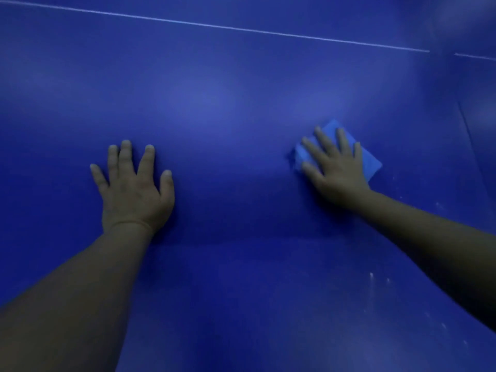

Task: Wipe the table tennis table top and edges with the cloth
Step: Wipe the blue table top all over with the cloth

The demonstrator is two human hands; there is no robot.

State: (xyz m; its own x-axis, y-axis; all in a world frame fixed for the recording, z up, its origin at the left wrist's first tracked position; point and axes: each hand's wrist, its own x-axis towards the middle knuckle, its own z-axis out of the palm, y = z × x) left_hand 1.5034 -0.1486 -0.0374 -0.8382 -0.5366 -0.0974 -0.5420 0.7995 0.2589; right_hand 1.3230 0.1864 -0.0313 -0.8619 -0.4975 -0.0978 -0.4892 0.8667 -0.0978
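Both arms extended fwd over blue table top (228, 108). Left hand (134, 194) flat, palm down on bare surface, fingers straight & spread apart. Right hand (335, 173) palm down, pressing light-blue cloth (367, 159) flat to top w/ splayed straight fingers, toward right side. White line (214, 25) crosses far part; pale specks (371, 276) near right forearm.

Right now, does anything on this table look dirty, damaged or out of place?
Yes: pale specks and streaks mark the blue table top near the right forearm, looking like unwiped residue. The right hand presses the cloth flat beyond them; the left hand rests flat. Nothing looks damaged.
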